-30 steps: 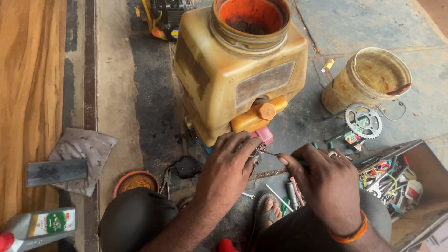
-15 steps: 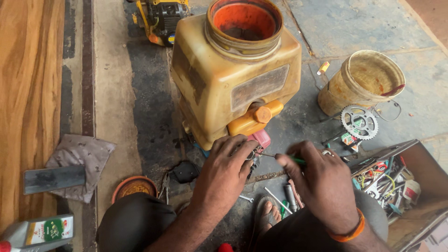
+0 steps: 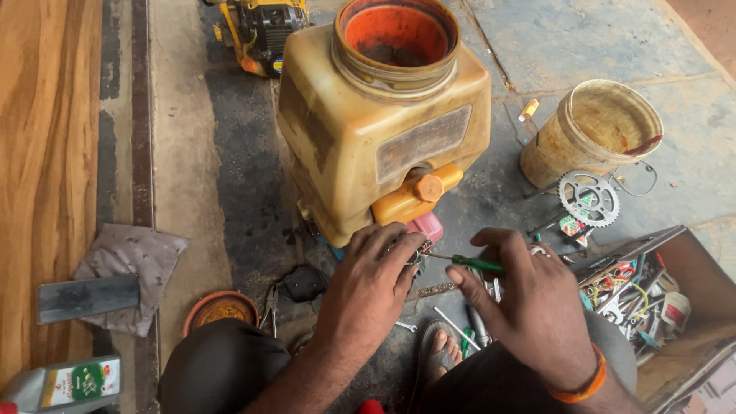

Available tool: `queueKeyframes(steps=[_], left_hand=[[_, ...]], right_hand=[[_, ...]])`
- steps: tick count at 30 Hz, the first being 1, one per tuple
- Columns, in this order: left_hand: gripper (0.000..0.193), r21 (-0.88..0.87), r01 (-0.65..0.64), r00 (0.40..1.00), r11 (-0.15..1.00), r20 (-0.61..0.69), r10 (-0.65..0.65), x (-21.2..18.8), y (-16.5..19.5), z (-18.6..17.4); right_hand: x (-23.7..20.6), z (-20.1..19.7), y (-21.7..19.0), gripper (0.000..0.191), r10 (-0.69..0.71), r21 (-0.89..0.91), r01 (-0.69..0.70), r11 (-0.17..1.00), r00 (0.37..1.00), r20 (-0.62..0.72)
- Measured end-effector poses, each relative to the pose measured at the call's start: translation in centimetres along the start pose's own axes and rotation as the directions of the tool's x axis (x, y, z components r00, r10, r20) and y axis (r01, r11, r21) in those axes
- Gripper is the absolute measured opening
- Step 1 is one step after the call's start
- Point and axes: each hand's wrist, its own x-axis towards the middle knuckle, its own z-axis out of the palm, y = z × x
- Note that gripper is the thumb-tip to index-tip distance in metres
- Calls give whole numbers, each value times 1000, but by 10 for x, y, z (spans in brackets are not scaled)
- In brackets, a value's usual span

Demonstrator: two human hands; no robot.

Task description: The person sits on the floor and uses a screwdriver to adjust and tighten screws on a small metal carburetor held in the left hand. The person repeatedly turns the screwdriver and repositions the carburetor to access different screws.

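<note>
A big dirty yellow tank [image 3: 360, 146] with an open orange-rimmed mouth and an orange cap on its side stands on the floor in front of me. At its base my left hand [image 3: 372, 287] is closed over a small metal part [image 3: 418, 251]. My right hand [image 3: 529, 303] grips a green-handled screwdriver [image 3: 475, 264], whose tip points left into that part. A pink piece [image 3: 429, 226] shows just behind my left hand. An orange band circles my right wrist.
A dirty bucket [image 3: 594, 138] and a sprocket [image 3: 588, 198] lie at the right. An open box of tools [image 3: 652, 295] sits at lower right. A rag [image 3: 126, 268], a round lid [image 3: 218, 308], a bottle [image 3: 65, 383] and a yellow engine [image 3: 261, 31] are around.
My right hand has turned and now shows the green screwdriver set against the part in my left hand. The view has shifted slightly down and left.
</note>
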Motion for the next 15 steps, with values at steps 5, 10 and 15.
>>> queueKeyframes(steps=[5,10,15], left_hand=[[47,3,7,1000,1000,-18,-7,0,0,-1],[47,-23,26,1000,999,-2,-26,-2,-1,-2],[47,-4,28,1000,1000,7,-28,0,0,-1]], right_hand=[[-2,-2,2,23,-190,67,190,979,982,-6],[-3,3,7,26,154,-235,-107,966,969,193],[-4,-1,7,38,-75,78,71,994,996,38]])
